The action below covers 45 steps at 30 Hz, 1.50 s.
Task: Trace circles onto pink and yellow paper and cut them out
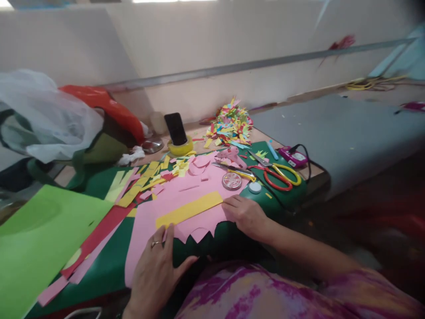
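A yellow paper strip (191, 209) lies slantwise on a pink sheet (142, 230) whose near edge is cut in jagged notches. My left hand (156, 261), with a ring on one finger, has its fingertips at the strip's left end; the fingers are stretched out and the thumb is spread away. At the other end my right hand (247, 215) has its fingers closed on the strip's tip. Just beyond the right hand are a round clear case of pins (231, 180), a white round lid (255, 188), red-and-yellow scissors (279, 175) and a pink glue gun (230, 156).
Light green paper (43, 239) covers the left side, beside red and pink strips. Behind stand a phone (175, 128) in a yellow tape roll (181, 148), and a heap of paper scraps (232, 124). A purple device (292, 156) with a black cable sits at the right edge.
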Motion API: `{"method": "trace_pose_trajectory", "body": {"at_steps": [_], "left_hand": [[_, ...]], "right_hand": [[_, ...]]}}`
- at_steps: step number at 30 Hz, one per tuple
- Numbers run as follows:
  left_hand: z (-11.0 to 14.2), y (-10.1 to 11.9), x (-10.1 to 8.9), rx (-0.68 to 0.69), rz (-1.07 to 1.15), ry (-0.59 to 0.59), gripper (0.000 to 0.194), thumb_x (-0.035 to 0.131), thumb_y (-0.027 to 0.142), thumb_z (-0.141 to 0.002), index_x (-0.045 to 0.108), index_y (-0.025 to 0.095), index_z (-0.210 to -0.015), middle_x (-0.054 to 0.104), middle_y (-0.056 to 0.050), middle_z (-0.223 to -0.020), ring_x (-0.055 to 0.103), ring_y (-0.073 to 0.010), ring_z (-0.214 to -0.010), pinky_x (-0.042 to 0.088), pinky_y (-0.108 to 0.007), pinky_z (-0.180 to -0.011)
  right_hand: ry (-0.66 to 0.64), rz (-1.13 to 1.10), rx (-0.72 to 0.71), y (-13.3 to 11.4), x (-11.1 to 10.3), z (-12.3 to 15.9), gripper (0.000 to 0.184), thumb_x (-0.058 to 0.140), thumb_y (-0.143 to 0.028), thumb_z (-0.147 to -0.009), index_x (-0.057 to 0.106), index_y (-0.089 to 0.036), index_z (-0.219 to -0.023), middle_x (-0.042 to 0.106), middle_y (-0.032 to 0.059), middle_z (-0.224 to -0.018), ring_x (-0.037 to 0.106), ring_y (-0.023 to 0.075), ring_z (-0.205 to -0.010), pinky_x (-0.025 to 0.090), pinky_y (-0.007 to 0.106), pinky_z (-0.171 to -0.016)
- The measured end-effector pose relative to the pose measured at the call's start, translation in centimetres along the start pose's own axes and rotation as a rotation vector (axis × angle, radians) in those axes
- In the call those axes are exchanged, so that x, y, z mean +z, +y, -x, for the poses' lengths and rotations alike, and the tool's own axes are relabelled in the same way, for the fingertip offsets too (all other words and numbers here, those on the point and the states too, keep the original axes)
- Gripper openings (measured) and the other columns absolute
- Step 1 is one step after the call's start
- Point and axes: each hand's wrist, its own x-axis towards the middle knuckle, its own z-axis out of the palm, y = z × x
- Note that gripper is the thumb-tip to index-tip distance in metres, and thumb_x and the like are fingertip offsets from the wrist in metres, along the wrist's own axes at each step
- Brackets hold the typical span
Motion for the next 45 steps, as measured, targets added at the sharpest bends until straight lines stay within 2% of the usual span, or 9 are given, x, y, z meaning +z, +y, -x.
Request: {"method": "trace_pose_trajectory", "body": {"at_steps": [8,11,14,17,25,31,33,37,45], "left_hand": [[-1.9,-2.6,-0.9,0.144,0.074,0.003,0.048,0.044,0.056,-0.087,0.065,0.024,-0.116,0.068,-0.015,-0.109,0.063,-0.0356,-0.1,0.054,-0.051,-0.081],[-3.9,-1.7,-1.9,0.158,0.096,0.039,0.044,0.042,0.055,-0.089,0.067,0.024,-0.109,0.068,-0.014,-0.111,0.059,-0.0374,-0.109,0.05,-0.054,-0.088],[-5.8,1.0,-1.7,0.175,0.135,0.063,0.069,0.038,0.062,-0.09,0.049,0.011,-0.135,0.058,-0.021,-0.132,0.051,-0.0355,-0.124,0.045,-0.053,-0.098],[-6.9,3.8,-0.4,0.278,0.218,-0.087,0.08,0.035,0.065,-0.09,0.029,0.01,-0.148,0.039,-0.021,-0.15,0.034,-0.0324,-0.14,0.038,-0.05,-0.107],[-7.0,5.7,0.5,0.217,0.268,-0.392,0.094,0.041,0.074,-0.082,0.025,0.012,-0.15,0.024,-0.021,-0.156,0.021,-0.0342,-0.145,0.029,-0.055,-0.112],[-7.1,5.8,0.5,0.207,0.278,-0.365,0.087,0.033,0.075,-0.084,0.031,0.017,-0.149,0.028,-0.018,-0.155,0.024,-0.0338,-0.144,0.03,-0.056,-0.111],[-7.0,5.8,0.8,0.202,0.278,-0.333,0.084,0.029,0.073,-0.086,0.031,0.015,-0.149,0.029,-0.018,-0.155,0.026,-0.0325,-0.144,0.031,-0.054,-0.111],[-6.6,5.7,1.4,0.202,0.236,-0.213,0.081,0.03,0.071,-0.088,0.031,0.018,-0.149,0.029,-0.018,-0.155,0.023,-0.0331,-0.144,0.027,-0.058,-0.111],[-5.6,5.6,2.3,0.201,0.178,-0.152,0.082,0.028,0.069,-0.089,0.026,0.015,-0.151,0.031,-0.016,-0.155,0.027,-0.0312,-0.143,0.034,-0.051,-0.109]], "right_hand": [[0.406,0.073,0.44,7.3,-4.4,4.0,0.021,0.048,-0.015,-0.09,0.067,-0.017,-0.099,0.071,0.0089,-0.097,0.065,0.0236,-0.09,0.052,0.034,-0.076],[0.346,0.093,0.475,8.4,-5.1,3.7,0.019,0.049,-0.02,-0.093,0.068,-0.017,-0.098,0.071,0.0091,-0.098,0.064,0.0253,-0.093,0.052,0.036,-0.078],[0.185,0.138,0.47,7.9,-4.9,1.3,0.022,0.05,-0.023,-0.094,0.068,-0.015,-0.104,0.07,0.011,-0.104,0.06,0.0279,-0.102,0.05,0.038,-0.086],[0.036,0.172,0.477,7.4,-4.3,-1.5,0.023,0.056,-0.025,-0.092,0.067,-0.013,-0.108,0.068,0.0154,-0.107,0.058,0.0309,-0.105,0.05,0.039,-0.083],[-0.069,0.143,0.576,8.8,-3.5,-4.0,0.021,0.059,-0.029,-0.089,0.067,-0.013,-0.099,0.068,0.0154,-0.101,0.061,0.029,-0.101,0.048,0.036,-0.077],[0.005,0.013,0.693,8.5,-6.3,0.8,0.018,0.055,-0.034,-0.088,0.063,-0.018,-0.089,0.07,0.0092,-0.085,0.066,0.0249,-0.079,0.048,0.032,-0.066],[0.09,-0.158,0.616,7.9,-6.7,3.7,0.019,0.049,-0.035,-0.09,0.061,-0.019,-0.092,0.07,0.008,-0.088,0.067,0.0236,-0.079,0.051,0.032,-0.067],[0.153,-0.382,0.439,5.4,-5.7,7.9,0.033,0.042,-0.034,-0.094,0.053,-0.02,-0.122,0.066,0.0101,-0.101,0.067,0.023,-0.091,0.055,0.035,-0.079],[0.073,-0.357,0.453,2.8,-3.2,8.7,0.031,0.033,-0.026,-0.098,0.049,-0.022,-0.123,0.059,0.0127,-0.113,0.067,0.0243,-0.097,0.057,0.037,-0.079]]}}
